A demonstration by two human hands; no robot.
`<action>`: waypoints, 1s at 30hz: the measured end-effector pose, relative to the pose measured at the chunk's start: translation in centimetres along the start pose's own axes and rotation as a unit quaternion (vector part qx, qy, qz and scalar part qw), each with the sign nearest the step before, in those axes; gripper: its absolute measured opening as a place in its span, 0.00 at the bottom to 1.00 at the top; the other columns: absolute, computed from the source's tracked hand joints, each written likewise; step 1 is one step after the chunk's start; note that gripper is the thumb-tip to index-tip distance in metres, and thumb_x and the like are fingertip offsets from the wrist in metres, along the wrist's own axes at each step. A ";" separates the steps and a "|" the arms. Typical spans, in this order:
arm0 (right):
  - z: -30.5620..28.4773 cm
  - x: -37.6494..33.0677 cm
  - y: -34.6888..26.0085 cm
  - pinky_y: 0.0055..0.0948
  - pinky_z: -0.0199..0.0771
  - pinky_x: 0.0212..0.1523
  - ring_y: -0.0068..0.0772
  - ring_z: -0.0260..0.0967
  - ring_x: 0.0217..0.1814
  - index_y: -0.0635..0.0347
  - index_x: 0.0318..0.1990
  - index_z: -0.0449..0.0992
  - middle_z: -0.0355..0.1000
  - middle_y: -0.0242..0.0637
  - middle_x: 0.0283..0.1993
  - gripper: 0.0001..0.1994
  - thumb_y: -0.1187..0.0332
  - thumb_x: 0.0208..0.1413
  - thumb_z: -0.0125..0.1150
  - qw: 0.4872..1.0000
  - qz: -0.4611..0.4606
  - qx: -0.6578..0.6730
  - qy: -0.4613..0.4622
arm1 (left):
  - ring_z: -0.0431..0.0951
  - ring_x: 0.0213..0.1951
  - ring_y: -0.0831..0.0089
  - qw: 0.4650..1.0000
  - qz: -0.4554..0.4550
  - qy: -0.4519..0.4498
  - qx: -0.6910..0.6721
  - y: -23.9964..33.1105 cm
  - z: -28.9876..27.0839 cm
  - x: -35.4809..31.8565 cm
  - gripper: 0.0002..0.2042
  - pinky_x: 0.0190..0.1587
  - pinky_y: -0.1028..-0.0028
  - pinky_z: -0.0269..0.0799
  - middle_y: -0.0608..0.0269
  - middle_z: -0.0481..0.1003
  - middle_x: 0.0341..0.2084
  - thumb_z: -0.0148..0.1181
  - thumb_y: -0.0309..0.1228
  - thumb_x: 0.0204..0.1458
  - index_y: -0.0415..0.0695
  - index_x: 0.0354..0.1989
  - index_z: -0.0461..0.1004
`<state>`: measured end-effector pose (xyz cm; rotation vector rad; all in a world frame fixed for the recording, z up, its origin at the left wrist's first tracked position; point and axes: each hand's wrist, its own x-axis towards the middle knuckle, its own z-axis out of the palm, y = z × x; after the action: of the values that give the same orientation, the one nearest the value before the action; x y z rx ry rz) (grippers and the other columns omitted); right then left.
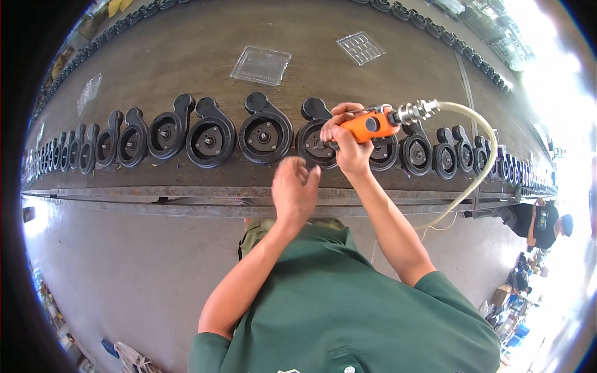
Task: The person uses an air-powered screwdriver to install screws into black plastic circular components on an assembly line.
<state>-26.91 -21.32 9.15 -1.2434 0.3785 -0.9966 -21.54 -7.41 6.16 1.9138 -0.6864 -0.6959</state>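
Observation:
My right hand (349, 146) is wrapped around an orange air-powered tool (371, 125). The tool's tip points left, over a round black housing with a short rounded neck (313, 109); my hand partly covers that housing. A clear air hose (487, 163) runs from the metal fittings (415, 112) at the tool's rear. Just in front of the same housing, at the table's near edge, is my left hand (294, 191). Its fingers are blurred by motion, and nothing can be made out in them. Another black housing (264, 137) with a central shaft lies to the left.
Several similar housings (211, 142) form a long row along the table's near edge (186, 191). Two clear plastic trays (262, 65) (360, 48) lie farther back, and another row (429, 28) lines the far edge. A person (542, 224) is at the far right.

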 end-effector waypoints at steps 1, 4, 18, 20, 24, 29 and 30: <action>0.6 0.1 0.3 0.31 0.72 0.34 0.28 0.66 0.27 0.70 0.48 0.64 0.67 0.36 0.27 0.14 0.80 0.53 0.47 1.000 -0.004 -0.001 0.005 | 0.76 0.28 0.74 0.989 -0.104 -0.034 -0.102 -0.2 0.5 0.0 0.17 0.29 0.73 0.73 0.61 0.75 0.35 0.68 0.35 0.55 0.36 0.43 0.71; 0.7 0.2 1.3 0.31 0.73 0.35 0.28 0.66 0.27 0.70 0.48 0.64 0.67 0.36 0.26 0.13 0.80 0.53 0.48 1.000 0.004 -0.011 0.016 | 0.79 0.29 0.74 0.908 -0.291 -0.108 -0.281 -0.1 1.0 0.8 0.24 0.28 0.74 0.76 0.59 0.75 0.37 0.68 0.39 0.56 0.33 0.49 0.66; 0.2 1.0 2.8 0.31 0.73 0.36 0.25 0.65 0.28 0.66 0.47 0.65 0.68 0.35 0.27 0.12 0.80 0.55 0.49 1.000 0.006 -0.008 -0.002 | 0.79 0.49 0.41 0.968 -0.188 -0.002 -0.166 -4.8 6.5 5.5 0.25 0.53 0.57 0.73 0.28 0.76 0.45 0.54 0.35 0.55 0.28 0.57 0.66; 0.2 0.9 2.8 0.31 0.73 0.36 0.25 0.65 0.29 0.65 0.46 0.65 0.67 0.35 0.28 0.11 0.80 0.55 0.49 0.999 0.022 -0.011 -0.019 | 0.77 0.52 0.40 0.969 -0.162 0.003 -0.187 -4.6 6.4 5.4 0.25 0.55 0.57 0.72 0.27 0.76 0.45 0.54 0.35 0.55 0.28 0.57 0.66; 0.6 0.7 3.1 0.23 0.71 0.32 0.20 0.68 0.31 0.65 0.41 0.70 0.70 0.32 0.31 0.09 0.81 0.52 0.57 0.997 0.037 -0.041 -0.060 | 0.81 0.37 0.67 0.971 -0.134 0.002 -0.200 -4.5 6.0 5.2 0.20 0.33 0.67 0.83 0.44 0.75 0.42 0.54 0.31 0.58 0.22 0.50 0.66; 1.6 0.8 3.1 0.22 0.70 0.34 0.19 0.68 0.31 0.65 0.36 0.74 0.72 0.31 0.31 0.08 0.81 0.46 0.60 0.992 0.024 -0.101 -0.064 | 0.79 0.46 0.49 0.977 -0.129 -0.008 -0.168 -4.8 6.1 5.0 0.22 0.45 0.60 0.76 0.34 0.77 0.40 0.55 0.36 0.56 0.24 0.48 0.69; 1.5 0.7 3.3 0.22 0.70 0.34 0.19 0.68 0.31 0.65 0.36 0.74 0.72 0.31 0.31 0.08 0.81 0.46 0.60 0.992 0.021 -0.111 -0.063 | 0.79 0.50 0.39 0.981 -0.121 -0.014 -0.151 -4.5 5.9 4.9 0.23 0.51 0.56 0.74 0.28 0.77 0.41 0.56 0.37 0.56 0.24 0.47 0.70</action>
<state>-24.03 -21.03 6.87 -1.4852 0.4232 -0.8506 -21.66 -12.59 -1.02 1.7222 -0.3430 -0.9237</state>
